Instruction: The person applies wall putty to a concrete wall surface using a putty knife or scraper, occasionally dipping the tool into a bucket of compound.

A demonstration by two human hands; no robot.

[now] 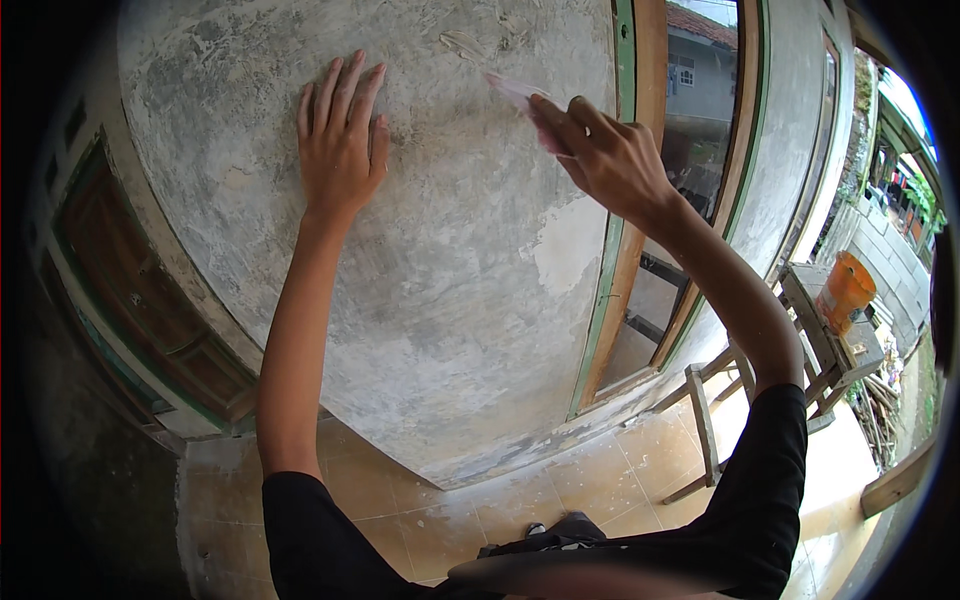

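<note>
My left hand (341, 150) lies flat on a grey, patchy plastered wall (440, 270), its fingers stretched upward and slightly spread. Higher up and to the right, my right hand (615, 160) is closed around a pale pinkish putty knife (515, 93). The tip of its thin blade is at the wall, just below a light smear of putty (462, 45). My fingers cover most of the grip. Below my right hand a whitish bare patch (567, 245) marks the plaster.
A wooden-framed window (655, 290) with green edging borders the wall on the right. Farther right, an orange bucket (847, 285) stands on a wooden bench (800, 290). A brown panelled door (150, 290) is at the left. Tan floor tiles (440, 530) lie below, spotted with white.
</note>
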